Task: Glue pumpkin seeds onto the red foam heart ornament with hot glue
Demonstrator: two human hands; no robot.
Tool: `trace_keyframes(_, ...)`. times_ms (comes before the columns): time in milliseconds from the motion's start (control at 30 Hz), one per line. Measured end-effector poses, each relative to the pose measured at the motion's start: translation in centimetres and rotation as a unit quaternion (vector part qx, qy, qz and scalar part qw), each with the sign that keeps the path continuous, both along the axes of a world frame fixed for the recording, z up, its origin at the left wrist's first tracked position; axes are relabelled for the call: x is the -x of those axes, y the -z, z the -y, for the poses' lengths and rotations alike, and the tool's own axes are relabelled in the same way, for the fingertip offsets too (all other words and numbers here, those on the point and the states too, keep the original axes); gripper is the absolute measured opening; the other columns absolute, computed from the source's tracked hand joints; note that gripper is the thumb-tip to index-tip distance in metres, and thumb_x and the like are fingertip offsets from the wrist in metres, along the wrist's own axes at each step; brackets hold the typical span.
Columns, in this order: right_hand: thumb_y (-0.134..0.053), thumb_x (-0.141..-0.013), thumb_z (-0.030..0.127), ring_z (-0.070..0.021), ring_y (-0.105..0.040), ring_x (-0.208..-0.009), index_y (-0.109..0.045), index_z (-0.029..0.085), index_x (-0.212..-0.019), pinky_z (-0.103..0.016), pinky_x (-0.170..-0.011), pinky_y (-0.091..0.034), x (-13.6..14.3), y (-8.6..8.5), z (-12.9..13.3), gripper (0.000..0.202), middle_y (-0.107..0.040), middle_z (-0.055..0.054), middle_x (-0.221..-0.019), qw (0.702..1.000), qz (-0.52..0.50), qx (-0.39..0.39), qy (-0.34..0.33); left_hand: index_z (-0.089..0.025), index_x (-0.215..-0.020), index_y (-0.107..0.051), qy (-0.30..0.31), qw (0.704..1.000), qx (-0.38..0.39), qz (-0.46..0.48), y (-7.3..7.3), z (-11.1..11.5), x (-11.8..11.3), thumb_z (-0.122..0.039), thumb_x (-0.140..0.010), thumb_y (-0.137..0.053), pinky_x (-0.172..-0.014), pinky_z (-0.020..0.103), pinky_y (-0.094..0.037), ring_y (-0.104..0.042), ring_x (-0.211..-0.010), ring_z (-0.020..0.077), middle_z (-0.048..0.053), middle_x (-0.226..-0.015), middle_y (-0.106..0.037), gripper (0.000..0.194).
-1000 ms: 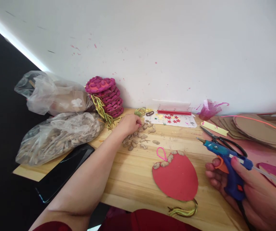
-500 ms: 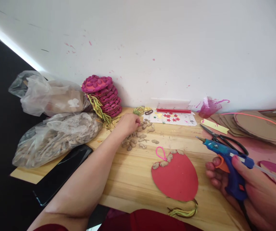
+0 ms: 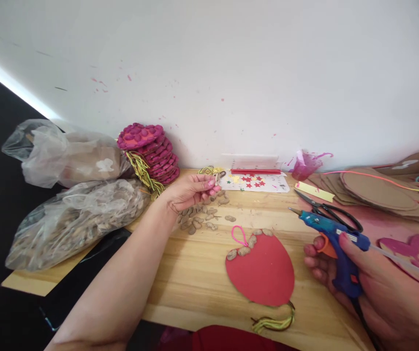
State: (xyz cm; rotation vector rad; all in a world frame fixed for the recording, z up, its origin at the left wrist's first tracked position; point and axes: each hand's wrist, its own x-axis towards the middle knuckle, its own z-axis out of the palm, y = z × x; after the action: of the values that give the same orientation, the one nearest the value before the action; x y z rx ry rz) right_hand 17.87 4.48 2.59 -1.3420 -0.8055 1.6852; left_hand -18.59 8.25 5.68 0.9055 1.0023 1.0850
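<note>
My left hand point(image 3: 195, 190) is raised over the loose peanuts point(image 3: 197, 217), with a peanut point(image 3: 217, 180) pinched between thumb and fingers. In my right hand point(image 3: 352, 273) is a blue glue gun point(image 3: 337, 231), its nozzle pointing left above the table. Between my hands lies a red heart-shaped piece point(image 3: 262, 273), with several peanuts point(image 3: 244, 251) along its upper left edge. A pink loop point(image 3: 238, 235) sticks out at its top, and a yellow-green tassel point(image 3: 273, 323) hangs from its near end.
Plastic bags point(image 3: 74, 219) and a dark phone point(image 3: 85, 273) are at left. Behind stand stacked magenta pieces point(image 3: 151, 151). Star cutouts point(image 3: 253, 181) lie on white paper. Scissors point(image 3: 333, 213), a stained cup point(image 3: 302, 165) and cardboard shapes point(image 3: 381, 190) are at right.
My left hand has lifted off the peanut pile and turned, now showing a peanut in its fingertips. The view has shifted slightly; my right hand keeps its hold on the glue gun.
</note>
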Motion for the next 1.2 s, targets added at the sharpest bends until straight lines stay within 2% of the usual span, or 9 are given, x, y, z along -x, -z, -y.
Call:
trace_keyframes(100, -0.081, -0.067, 0.045, -0.0207, -0.066, -0.049, -0.075, 0.018, -0.081, -0.028, -0.041, -0.057, 0.2, -0.2, 0.1, 0.031, -0.073, -0.01, -0.069, 1.0, -0.005, -0.005, 0.009, -0.01, -0.08, -0.068, 0.022, 0.998, 0.002, 0.061, -0.1, 0.2, -0.2, -0.022, -0.063, -0.089, -0.052, 0.014, -0.042, -0.058, -0.063, 0.0075, 0.005, -0.073, -0.067, 0.03)
trace_keyframes(167, -0.084, -0.063, 0.044, -0.0206, -0.065, -0.048, -0.075, 0.017, -0.078, -0.027, -0.04, -0.056, 0.5, -0.5, 0.2, 0.032, -0.073, -0.01, -0.067, 1.0, -0.007, -0.006, 0.016, -0.01, -0.084, -0.069, 0.024, 0.998, 0.003, 0.053, -0.2, 0.2, -0.2, -0.021, -0.064, -0.089, -0.052, 0.015, -0.042, -0.059, -0.062, 0.0074, 0.005, -0.073, -0.068, 0.03)
trace_keyframes(367, -0.079, -0.071, 0.045, -0.0198, -0.066, -0.049, -0.074, 0.018, -0.082, -0.028, -0.045, -0.058, 0.6, -0.5, 0.3, 0.03, -0.074, -0.011, -0.07, 1.0, -0.008, -0.021, 0.005, -0.013, -0.087, -0.072, -0.016, 0.991, -0.005, -0.134, 0.7, -0.1, 0.2, -0.018, -0.064, -0.086, -0.063, 0.019, -0.047, -0.063, -0.067, 0.0083, 0.002, -0.077, -0.071, 0.028)
trace_keyframes(500, -0.081, -0.069, 0.043, -0.0208, -0.066, -0.05, -0.075, 0.021, -0.092, -0.03, -0.046, -0.06, 0.4, -0.4, 0.2, 0.033, -0.073, -0.009, -0.07, 0.999, -0.018, -0.028, 0.012, -0.015, -0.084, -0.073, 0.003, 0.963, -0.048, -0.265, 1.0, -0.4, 0.5, -0.019, -0.066, -0.082, -0.07, 0.022, -0.048, -0.063, -0.07, 0.0099, 0.0, -0.078, -0.072, 0.02)
trace_keyframes(667, -0.085, -0.064, 0.04, -0.0209, -0.068, -0.052, -0.074, 0.02, -0.085, -0.03, -0.05, -0.062, 0.7, -0.6, 0.3, 0.032, -0.074, -0.008, -0.071, 1.0, -0.02, -0.018, 0.017, -0.015, -0.081, -0.072, 0.042, 0.922, -0.092, -0.375, 1.4, -0.6, -0.7, -0.019, -0.071, -0.076, -0.068, 0.024, -0.049, -0.063, -0.07, 0.0123, 0.002, -0.078, -0.073, 0.011)
trace_keyframes(900, -0.081, -0.07, 0.042, -0.0225, -0.069, -0.053, -0.074, 0.019, -0.09, -0.028, -0.047, -0.06, 1.0, -1.1, 0.4, 0.031, -0.075, -0.01, -0.07, 0.999, -0.011, -0.025, 0.017, -0.016, -0.082, -0.074, -0.039, 0.887, -0.123, -0.443, 2.8, -0.8, -3.0, -0.023, -0.077, -0.07, -0.062, 0.024, -0.043, -0.059, -0.064, 0.0134, 0.002, -0.071, -0.071, 0.01)
trace_keyframes(1067, -0.079, -0.073, 0.041, -0.0212, -0.07, -0.053, -0.074, 0.021, -0.09, -0.028, -0.049, -0.061, 0.7, -0.8, 0.3, 0.027, -0.075, -0.007, -0.07, 0.999, -0.027, -0.03, 0.007, -0.017, -0.066, -0.071, -0.107, 0.804, -0.146, -0.566, 1.6, -0.5, -1.7, -0.037, -0.086, -0.062, -0.055, 0.026, -0.035, -0.049, -0.051, 0.0123, -0.001, -0.053, -0.061, 0.029)
trace_keyframes(1133, -0.079, -0.074, 0.04, -0.0212, -0.07, -0.054, -0.074, 0.021, -0.091, -0.028, -0.05, -0.061, 0.7, -0.6, 0.3, 0.026, -0.076, -0.007, -0.071, 0.999, -0.026, -0.025, 0.004, -0.017, -0.071, -0.073, -0.112, 0.795, -0.162, -0.574, 1.4, -0.5, -1.5, -0.032, -0.087, -0.06, -0.058, 0.026, -0.038, -0.054, -0.056, 0.0136, 0.0, -0.06, -0.066, 0.026)
trace_keyframes(1200, -0.078, -0.075, 0.04, -0.0214, -0.071, -0.055, -0.074, 0.021, -0.091, -0.028, -0.049, -0.061, 0.7, -0.6, 0.3, 0.025, -0.075, -0.007, -0.071, 0.999, -0.023, -0.024, 0.005, -0.018, -0.087, -0.076, -0.091, 0.807, -0.195, -0.55, 1.6, -0.4, -1.8, -0.02, -0.085, -0.059, -0.068, 0.026, -0.043, -0.062, -0.07, 0.0153, 0.002, -0.078, -0.073, 0.017)
